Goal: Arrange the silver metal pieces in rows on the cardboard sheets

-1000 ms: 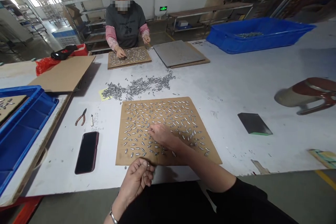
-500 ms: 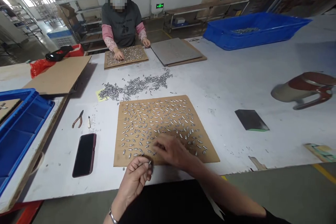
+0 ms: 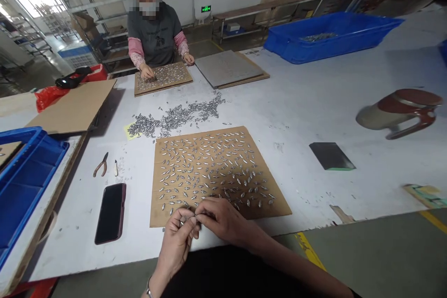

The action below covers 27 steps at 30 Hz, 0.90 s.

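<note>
My left hand (image 3: 179,235) is closed in a pinch on a small silvery metal piece, mostly hidden by the fingers, at the near edge of a brown cardboard sheet (image 3: 279,206). Fingertips of my right hand (image 3: 223,219) meet those of the left and are pinched together too; what they grip is too small to make out. Many small spindle-shaped metal pieces (image 3: 206,164) lie in rough rows on the cardboard, some in the shadow of my right hand. Beyond it spreads a loose heap of the same kind of pieces (image 3: 178,118).
Pliers (image 3: 101,165), a small knife (image 3: 116,168) and a phone (image 3: 110,214) lie left. A dark block (image 3: 331,156) and a brown-lidded jug (image 3: 398,109) stand right, a blue tub (image 3: 293,52) farther back. Across the table, a co-worker (image 3: 157,32) handles pieces on another cardboard.
My right hand has come from over the cardboard towards me and left, and its fingertips now meet my left hand's. The view has shifted slightly.
</note>
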Each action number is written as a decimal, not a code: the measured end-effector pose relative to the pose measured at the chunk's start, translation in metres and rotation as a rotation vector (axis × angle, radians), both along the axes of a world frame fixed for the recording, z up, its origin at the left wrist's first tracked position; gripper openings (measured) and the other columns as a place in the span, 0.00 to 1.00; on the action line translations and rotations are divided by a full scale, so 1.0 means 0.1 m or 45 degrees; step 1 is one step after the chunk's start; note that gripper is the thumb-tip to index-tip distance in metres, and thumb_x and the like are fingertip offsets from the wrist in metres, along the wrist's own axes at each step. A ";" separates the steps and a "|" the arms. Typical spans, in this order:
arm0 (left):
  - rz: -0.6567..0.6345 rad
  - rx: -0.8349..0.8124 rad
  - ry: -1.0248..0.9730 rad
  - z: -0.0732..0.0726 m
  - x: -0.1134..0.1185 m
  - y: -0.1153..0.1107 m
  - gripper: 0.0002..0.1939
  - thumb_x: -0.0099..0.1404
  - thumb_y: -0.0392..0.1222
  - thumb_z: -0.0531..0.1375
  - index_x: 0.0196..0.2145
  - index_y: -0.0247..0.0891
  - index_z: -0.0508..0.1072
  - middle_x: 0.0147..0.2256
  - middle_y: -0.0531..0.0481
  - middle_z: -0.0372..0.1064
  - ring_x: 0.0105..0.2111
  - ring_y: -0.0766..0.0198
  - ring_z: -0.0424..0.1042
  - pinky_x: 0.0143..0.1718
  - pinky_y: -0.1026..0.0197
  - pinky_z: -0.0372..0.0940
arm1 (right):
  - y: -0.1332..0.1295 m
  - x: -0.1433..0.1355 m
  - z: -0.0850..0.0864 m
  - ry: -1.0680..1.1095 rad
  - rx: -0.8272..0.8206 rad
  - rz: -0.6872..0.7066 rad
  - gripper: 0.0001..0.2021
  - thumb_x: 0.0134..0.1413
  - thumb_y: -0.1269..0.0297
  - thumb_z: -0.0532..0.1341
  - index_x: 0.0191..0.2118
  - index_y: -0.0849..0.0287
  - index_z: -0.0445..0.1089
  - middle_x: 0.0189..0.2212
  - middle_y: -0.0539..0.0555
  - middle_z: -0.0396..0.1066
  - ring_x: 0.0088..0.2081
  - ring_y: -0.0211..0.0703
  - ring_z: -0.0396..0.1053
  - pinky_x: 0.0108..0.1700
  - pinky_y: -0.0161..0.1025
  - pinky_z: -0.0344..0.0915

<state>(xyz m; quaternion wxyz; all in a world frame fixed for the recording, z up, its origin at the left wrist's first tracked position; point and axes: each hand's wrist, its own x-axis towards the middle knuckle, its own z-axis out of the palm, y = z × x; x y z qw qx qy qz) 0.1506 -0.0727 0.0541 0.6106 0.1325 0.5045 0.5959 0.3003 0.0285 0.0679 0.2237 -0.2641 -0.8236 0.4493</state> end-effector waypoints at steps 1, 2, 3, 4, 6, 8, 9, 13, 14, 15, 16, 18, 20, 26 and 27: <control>0.010 0.004 -0.005 0.00 -0.01 0.00 0.16 0.54 0.45 0.74 0.31 0.37 0.72 0.20 0.57 0.68 0.21 0.72 0.65 0.27 0.68 0.58 | 0.07 -0.01 0.00 -0.027 0.027 0.010 0.06 0.60 0.71 0.60 0.31 0.58 0.72 0.28 0.47 0.72 0.30 0.36 0.67 0.35 0.33 0.59; 0.021 0.009 -0.012 0.01 -0.01 0.00 0.16 0.54 0.45 0.75 0.31 0.37 0.72 0.21 0.57 0.67 0.21 0.72 0.65 0.27 0.68 0.58 | 0.17 -0.03 0.00 -0.071 0.074 0.000 0.07 0.62 0.71 0.60 0.32 0.58 0.72 0.29 0.48 0.73 0.31 0.37 0.68 0.35 0.33 0.59; 0.035 0.012 -0.018 0.01 -0.01 -0.01 0.16 0.53 0.44 0.75 0.30 0.37 0.73 0.21 0.57 0.67 0.22 0.72 0.65 0.27 0.68 0.59 | 0.30 -0.05 0.00 -0.139 0.137 -0.015 0.07 0.63 0.70 0.59 0.33 0.58 0.73 0.30 0.49 0.74 0.33 0.38 0.69 0.37 0.34 0.60; 0.048 0.010 -0.024 0.00 -0.01 -0.01 0.16 0.53 0.44 0.75 0.30 0.37 0.73 0.22 0.57 0.67 0.22 0.72 0.66 0.26 0.68 0.59 | 0.44 -0.08 0.00 -0.223 0.220 -0.058 0.08 0.65 0.69 0.58 0.36 0.59 0.74 0.33 0.52 0.75 0.36 0.39 0.70 0.39 0.35 0.60; 0.062 -0.007 -0.037 -0.01 -0.02 -0.02 0.17 0.51 0.44 0.76 0.30 0.37 0.73 0.23 0.56 0.68 0.22 0.72 0.67 0.27 0.67 0.60 | 0.73 -0.17 0.00 -0.461 0.409 -0.091 0.10 0.68 0.68 0.56 0.39 0.60 0.76 0.37 0.56 0.75 0.39 0.43 0.70 0.41 0.37 0.60; 0.063 -0.021 -0.054 -0.03 -0.02 -0.04 0.17 0.50 0.44 0.76 0.30 0.37 0.73 0.23 0.56 0.68 0.22 0.72 0.67 0.27 0.67 0.60 | 0.97 -0.28 0.01 -0.645 0.550 -0.030 0.12 0.70 0.67 0.55 0.43 0.60 0.77 0.40 0.58 0.75 0.41 0.44 0.69 0.43 0.38 0.60; 0.061 -0.020 -0.064 -0.04 -0.02 -0.04 0.17 0.50 0.44 0.77 0.30 0.37 0.73 0.23 0.56 0.68 0.22 0.72 0.67 0.26 0.67 0.60 | 1.06 -0.35 0.01 -0.716 0.594 0.017 0.13 0.70 0.67 0.54 0.44 0.59 0.77 0.40 0.58 0.74 0.41 0.45 0.69 0.43 0.38 0.60; 0.078 -0.009 -0.079 -0.07 -0.05 -0.07 0.17 0.50 0.44 0.77 0.30 0.36 0.74 0.24 0.56 0.68 0.22 0.72 0.66 0.27 0.67 0.60 | 1.20 -0.58 0.05 -0.897 0.653 0.173 0.16 0.71 0.68 0.51 0.45 0.59 0.78 0.41 0.59 0.74 0.39 0.45 0.69 0.41 0.38 0.61; 0.087 -0.009 -0.077 -0.07 -0.06 -0.08 0.17 0.50 0.44 0.77 0.30 0.36 0.74 0.24 0.55 0.68 0.23 0.72 0.66 0.27 0.67 0.60 | 1.21 -0.62 0.05 -0.930 0.660 0.195 0.16 0.71 0.69 0.51 0.45 0.60 0.78 0.41 0.60 0.74 0.40 0.46 0.69 0.41 0.38 0.61; 0.096 -0.009 -0.074 -0.07 -0.07 -0.08 0.17 0.50 0.44 0.77 0.30 0.36 0.74 0.24 0.55 0.68 0.23 0.72 0.66 0.26 0.67 0.60 | 1.21 -0.65 0.06 -0.959 0.668 0.200 0.15 0.70 0.69 0.53 0.44 0.60 0.79 0.41 0.60 0.74 0.40 0.47 0.70 0.41 0.39 0.62; 0.101 -0.008 -0.072 -0.06 -0.08 -0.08 0.17 0.50 0.44 0.77 0.30 0.36 0.74 0.24 0.55 0.68 0.23 0.72 0.66 0.26 0.67 0.60 | 1.21 -0.67 0.06 -0.982 0.675 0.187 0.14 0.69 0.70 0.54 0.43 0.61 0.79 0.41 0.61 0.75 0.41 0.48 0.70 0.42 0.39 0.62; 0.111 -0.011 -0.068 -0.05 -0.09 -0.08 0.18 0.50 0.45 0.77 0.30 0.36 0.74 0.24 0.55 0.68 0.23 0.71 0.66 0.26 0.67 0.60 | 1.20 -0.69 0.06 -1.009 0.672 0.129 0.13 0.68 0.70 0.55 0.43 0.62 0.79 0.42 0.62 0.75 0.42 0.49 0.72 0.42 0.39 0.63; 0.117 -0.022 -0.069 -0.04 -0.09 -0.07 0.18 0.49 0.45 0.77 0.30 0.36 0.74 0.24 0.56 0.68 0.23 0.71 0.67 0.26 0.67 0.60 | 1.20 -0.68 0.06 -1.003 0.642 0.073 0.15 0.69 0.69 0.54 0.43 0.63 0.79 0.42 0.63 0.76 0.41 0.49 0.72 0.41 0.39 0.64; 0.095 -0.019 -0.093 -0.09 -0.08 -0.05 0.18 0.50 0.45 0.77 0.30 0.36 0.74 0.23 0.56 0.67 0.22 0.72 0.66 0.25 0.67 0.59 | 1.21 -0.61 0.06 -0.896 0.562 0.036 0.15 0.70 0.66 0.54 0.44 0.61 0.79 0.42 0.62 0.76 0.41 0.48 0.72 0.43 0.39 0.65; 0.091 -0.014 -0.094 -0.09 -0.08 -0.06 0.18 0.50 0.45 0.77 0.30 0.36 0.74 0.23 0.56 0.67 0.22 0.72 0.66 0.26 0.67 0.59 | 1.20 -0.60 0.06 -0.868 0.553 0.025 0.14 0.70 0.66 0.54 0.44 0.61 0.78 0.42 0.61 0.76 0.41 0.48 0.72 0.42 0.39 0.65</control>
